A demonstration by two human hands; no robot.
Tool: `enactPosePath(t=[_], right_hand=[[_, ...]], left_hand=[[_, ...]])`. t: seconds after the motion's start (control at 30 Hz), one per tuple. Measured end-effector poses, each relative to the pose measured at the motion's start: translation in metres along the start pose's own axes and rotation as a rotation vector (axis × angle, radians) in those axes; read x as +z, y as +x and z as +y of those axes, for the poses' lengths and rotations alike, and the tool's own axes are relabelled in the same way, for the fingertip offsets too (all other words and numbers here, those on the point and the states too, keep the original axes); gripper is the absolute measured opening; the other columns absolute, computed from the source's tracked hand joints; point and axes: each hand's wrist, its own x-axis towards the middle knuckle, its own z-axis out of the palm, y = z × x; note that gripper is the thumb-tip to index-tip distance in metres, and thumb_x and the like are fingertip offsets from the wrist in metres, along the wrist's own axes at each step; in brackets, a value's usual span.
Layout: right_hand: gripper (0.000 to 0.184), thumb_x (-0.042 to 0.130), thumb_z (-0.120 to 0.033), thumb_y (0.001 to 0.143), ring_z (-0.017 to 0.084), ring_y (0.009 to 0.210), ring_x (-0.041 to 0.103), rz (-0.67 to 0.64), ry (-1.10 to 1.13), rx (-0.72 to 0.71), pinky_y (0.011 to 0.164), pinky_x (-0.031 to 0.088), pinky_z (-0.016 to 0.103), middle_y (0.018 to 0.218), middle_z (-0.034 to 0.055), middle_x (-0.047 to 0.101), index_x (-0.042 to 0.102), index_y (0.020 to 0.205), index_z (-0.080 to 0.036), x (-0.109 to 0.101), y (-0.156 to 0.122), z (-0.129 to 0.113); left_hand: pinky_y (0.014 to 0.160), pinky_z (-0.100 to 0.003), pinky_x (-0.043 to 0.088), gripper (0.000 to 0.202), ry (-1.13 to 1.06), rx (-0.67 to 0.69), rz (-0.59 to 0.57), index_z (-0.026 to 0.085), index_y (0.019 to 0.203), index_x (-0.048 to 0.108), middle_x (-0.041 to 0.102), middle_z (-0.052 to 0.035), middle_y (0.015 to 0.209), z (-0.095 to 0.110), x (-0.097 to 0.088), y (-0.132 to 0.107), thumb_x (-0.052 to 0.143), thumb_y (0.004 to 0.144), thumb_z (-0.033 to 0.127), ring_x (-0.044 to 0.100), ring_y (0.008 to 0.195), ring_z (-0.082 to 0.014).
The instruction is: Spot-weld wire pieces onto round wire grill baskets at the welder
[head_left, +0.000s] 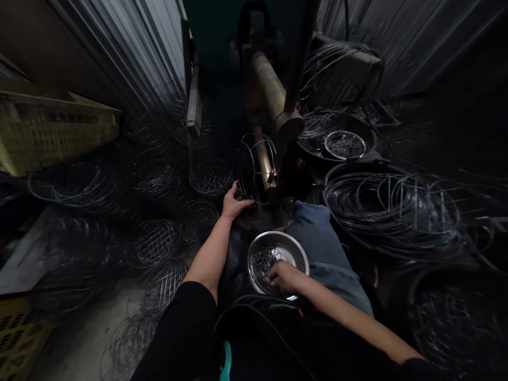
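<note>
My left hand [235, 203] reaches forward, thumb and forefinger at the rim of a round wire frame [254, 172]. The frame stands upright at the end of a brass-coloured electrode bar [262, 159] of a machine, with a small copper-coloured tip beside it. On my lap rests a shiny metal bowl [291, 248]. Short wire pieces [265, 259] lie heaped in its left half. Inside the bowl, my right hand [284, 276] has its fingers curled down at that heap. Its fingertips are partly hidden, and what they pinch does not show.
Round wire grids [155, 242] are stacked on the floor at left, near a yellow crate [59, 127]. To the right sit coiled wire rings [357, 201] in a black tub, and another metal bowl [345, 144] of small pieces. A thick machine cylinder [272, 90] juts toward me.
</note>
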Motion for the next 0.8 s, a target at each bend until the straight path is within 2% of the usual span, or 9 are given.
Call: enactPosePath(t=[0.17, 0.33, 0.43, 0.53, 0.6, 0.67, 0.73, 0.8], right_hand=[[0.021, 0.061, -0.013, 0.07, 0.015, 0.067, 0.06, -0.021, 0.001, 0.017, 0.062, 0.041, 0.022, 0.066, 0.0026, 0.071, 0.079, 0.078, -0.018, -0.002, -0.003, -0.002], [0.023, 0.057, -0.014, 0.074, 0.013, 0.061, 0.059, -0.025, 0.08, 0.02, 0.06, 0.044, 0.022, 0.064, 0.0022, 0.068, 0.078, 0.082, -0.016, -0.004, -0.007, -0.006], [0.021, 0.057, -0.02, 0.076, 0.015, 0.066, 0.062, -0.019, 0.204, -0.022, 0.063, 0.047, 0.023, 0.072, 0.0036, 0.07, 0.077, 0.084, -0.015, -0.02, -0.018, -0.008], [0.022, 0.069, -0.033, 0.073, 0.018, 0.075, 0.065, 0.03, 0.49, -0.21, 0.071, 0.051, 0.027, 0.082, 0.0063, 0.071, 0.077, 0.082, -0.015, -0.051, -0.038, -0.008], [0.027, 0.076, -0.04, 0.069, 0.019, 0.08, 0.065, 0.159, 0.631, -0.33, 0.076, 0.052, 0.03, 0.085, 0.007, 0.072, 0.078, 0.081, -0.016, -0.076, -0.052, -0.007], [0.026, 0.078, -0.041, 0.069, 0.018, 0.074, 0.065, 0.37, 0.754, -0.358, 0.072, 0.053, 0.031, 0.078, 0.0058, 0.071, 0.078, 0.08, -0.017, -0.099, -0.06, -0.009], [0.026, 0.08, -0.04, 0.067, 0.017, 0.067, 0.065, 0.606, 0.904, -0.373, 0.067, 0.054, 0.032, 0.071, 0.0044, 0.071, 0.077, 0.08, -0.017, -0.118, -0.058, -0.014], [0.028, 0.082, -0.039, 0.064, 0.017, 0.065, 0.067, 0.779, 1.032, -0.404, 0.065, 0.055, 0.033, 0.072, 0.0044, 0.072, 0.076, 0.081, -0.017, -0.133, -0.048, -0.022]], left_hand=[[0.091, -0.035, 0.049, 0.096, 0.27, 0.088, 0.093, 0.018, 0.133, 0.058, 0.055, -0.0033, 0.098, 0.01, 0.006, -0.011, 0.09, 0.043, 0.021, 0.057, 0.093, -0.0184], [0.09, -0.035, 0.05, 0.087, 0.281, 0.156, 0.161, 0.019, 0.128, 0.061, 0.055, -0.0034, 0.099, 0.036, 0.001, -0.04, 0.088, 0.045, 0.02, 0.057, 0.093, -0.0188], [0.091, -0.035, 0.05, 0.083, 0.363, 0.271, 0.219, 0.019, 0.127, 0.061, 0.055, -0.0046, 0.103, 0.062, -0.002, -0.058, 0.086, 0.048, 0.022, 0.057, 0.096, -0.0198], [0.096, -0.036, 0.047, 0.081, 0.478, 0.372, 0.283, 0.018, 0.127, 0.061, 0.054, -0.0059, 0.106, 0.089, -0.001, -0.065, 0.084, 0.049, 0.023, 0.057, 0.1, -0.0219], [0.097, -0.038, 0.046, 0.082, 0.534, 0.394, 0.306, 0.015, 0.126, 0.061, 0.054, -0.0067, 0.106, 0.103, 0.005, -0.062, 0.084, 0.048, 0.025, 0.057, 0.101, -0.0236], [0.097, -0.039, 0.046, 0.084, 0.553, 0.386, 0.32, 0.014, 0.126, 0.061, 0.053, -0.0072, 0.106, 0.11, 0.012, -0.056, 0.085, 0.047, 0.029, 0.057, 0.101, -0.0247], [0.097, -0.039, 0.046, 0.085, 0.54, 0.363, 0.334, 0.015, 0.126, 0.06, 0.053, -0.0069, 0.107, 0.114, 0.02, -0.049, 0.086, 0.047, 0.033, 0.057, 0.102, -0.0247], [0.097, -0.038, 0.046, 0.086, 0.527, 0.342, 0.344, 0.016, 0.127, 0.059, 0.053, -0.0064, 0.108, 0.116, 0.026, -0.044, 0.087, 0.048, 0.035, 0.058, 0.103, -0.0242]])
